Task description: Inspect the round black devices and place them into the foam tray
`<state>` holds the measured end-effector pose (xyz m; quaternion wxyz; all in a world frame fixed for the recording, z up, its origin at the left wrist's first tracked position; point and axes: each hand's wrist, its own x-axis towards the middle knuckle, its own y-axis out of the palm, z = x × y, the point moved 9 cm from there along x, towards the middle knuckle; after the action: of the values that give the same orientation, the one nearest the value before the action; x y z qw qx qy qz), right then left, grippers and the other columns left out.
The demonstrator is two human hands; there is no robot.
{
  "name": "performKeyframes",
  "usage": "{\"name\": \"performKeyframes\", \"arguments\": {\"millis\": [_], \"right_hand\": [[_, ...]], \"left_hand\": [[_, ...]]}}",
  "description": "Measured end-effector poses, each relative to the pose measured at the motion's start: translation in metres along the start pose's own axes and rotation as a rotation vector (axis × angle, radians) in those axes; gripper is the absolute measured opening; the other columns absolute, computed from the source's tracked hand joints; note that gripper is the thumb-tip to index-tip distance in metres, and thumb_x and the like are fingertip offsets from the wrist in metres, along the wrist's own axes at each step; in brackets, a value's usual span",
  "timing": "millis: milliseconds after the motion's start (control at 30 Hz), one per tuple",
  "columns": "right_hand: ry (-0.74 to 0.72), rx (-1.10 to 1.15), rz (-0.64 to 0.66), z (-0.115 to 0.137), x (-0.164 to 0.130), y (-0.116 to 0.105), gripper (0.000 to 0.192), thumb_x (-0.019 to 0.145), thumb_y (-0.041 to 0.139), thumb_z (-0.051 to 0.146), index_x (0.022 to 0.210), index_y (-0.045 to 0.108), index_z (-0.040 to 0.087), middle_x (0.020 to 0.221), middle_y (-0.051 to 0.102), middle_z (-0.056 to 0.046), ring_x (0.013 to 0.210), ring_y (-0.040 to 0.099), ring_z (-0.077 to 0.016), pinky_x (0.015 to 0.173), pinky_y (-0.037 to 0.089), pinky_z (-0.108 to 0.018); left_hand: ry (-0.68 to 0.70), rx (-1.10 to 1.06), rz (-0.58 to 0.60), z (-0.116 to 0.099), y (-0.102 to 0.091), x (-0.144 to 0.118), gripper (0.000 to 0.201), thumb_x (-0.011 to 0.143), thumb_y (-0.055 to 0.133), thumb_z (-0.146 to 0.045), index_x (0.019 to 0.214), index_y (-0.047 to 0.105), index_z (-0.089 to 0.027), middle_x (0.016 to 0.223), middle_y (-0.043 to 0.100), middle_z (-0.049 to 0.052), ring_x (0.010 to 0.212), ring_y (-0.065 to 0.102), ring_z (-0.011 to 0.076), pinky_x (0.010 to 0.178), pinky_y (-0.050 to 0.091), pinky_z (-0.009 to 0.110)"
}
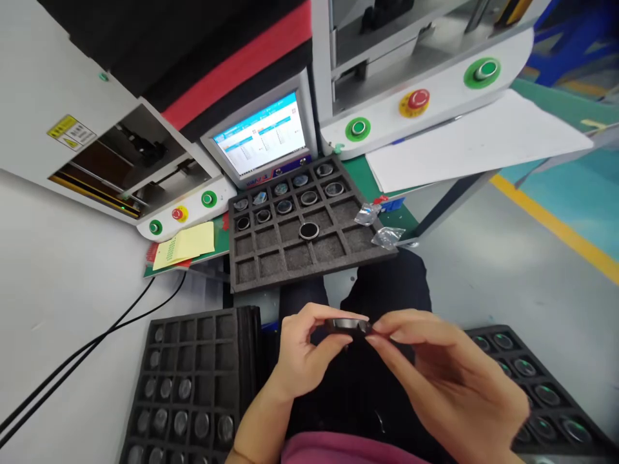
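Above my lap, a thin dark round piece like a watch case is held edge-on. My left hand is closed on its left side, thumb below and fingers above. My right hand pinches at its right end; whether a small part also sits between those fingertips I cannot tell. Beyond the hands, a black foam tray bears several round pieces in its back pockets. One more round piece with a dark face and pale rim lies across the dividers.
A screen stands between two machines with green buttons and red stop knobs. Clear plastic bags lie at the tray's right edge. More foam trays with round pieces stand low at left and right. White paper overhangs the bench.
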<state>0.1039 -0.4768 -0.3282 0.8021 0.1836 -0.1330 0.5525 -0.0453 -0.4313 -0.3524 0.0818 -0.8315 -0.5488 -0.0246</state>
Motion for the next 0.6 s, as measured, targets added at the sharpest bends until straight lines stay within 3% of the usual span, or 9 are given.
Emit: {"name": "performKeyframes", "arguments": {"millis": [133, 333, 600], "right_hand": [[0.041, 0.033, -0.065, -0.007, -0.013, -0.004, 0.041, 0.075, 0.068, -0.004, 0.106, 0.063, 0.023, 0.087, 0.07, 0.002, 0.081, 0.07, -0.0112, 0.074, 0.061, -0.018], [0.041, -0.054, -0.124, -0.013, -0.022, -0.004, 0.046, 0.074, 0.071, -0.002, 0.111, 0.064, 0.025, 0.089, 0.072, 0.001, 0.077, 0.071, -0.0145, 0.072, 0.065, -0.026], [0.059, -0.02, 0.197, -0.022, -0.004, 0.009, 0.028, 0.082, 0.064, 0.002, 0.1, 0.061, 0.024, 0.08, 0.066, 0.0, 0.072, 0.067, -0.0136, 0.065, 0.06, -0.022]], "left_hand": [[0.11, 0.055, 0.03, -0.005, 0.0, -0.006, 0.025, 0.088, 0.065, -0.013, 0.11, 0.066, -0.026, 0.106, 0.077, 0.002, 0.092, 0.074, 0.015, 0.081, 0.057, 0.025], [0.168, 0.14, 0.085, -0.007, -0.005, -0.004, 0.026, 0.089, 0.065, -0.013, 0.112, 0.066, -0.024, 0.11, 0.076, 0.004, 0.097, 0.073, 0.0166, 0.083, 0.058, 0.027], [0.156, 0.221, 0.181, -0.004, -0.005, 0.001, 0.021, 0.092, 0.062, -0.025, 0.113, 0.067, -0.024, 0.105, 0.077, 0.005, 0.092, 0.074, 0.0173, 0.078, 0.058, 0.026]]}}
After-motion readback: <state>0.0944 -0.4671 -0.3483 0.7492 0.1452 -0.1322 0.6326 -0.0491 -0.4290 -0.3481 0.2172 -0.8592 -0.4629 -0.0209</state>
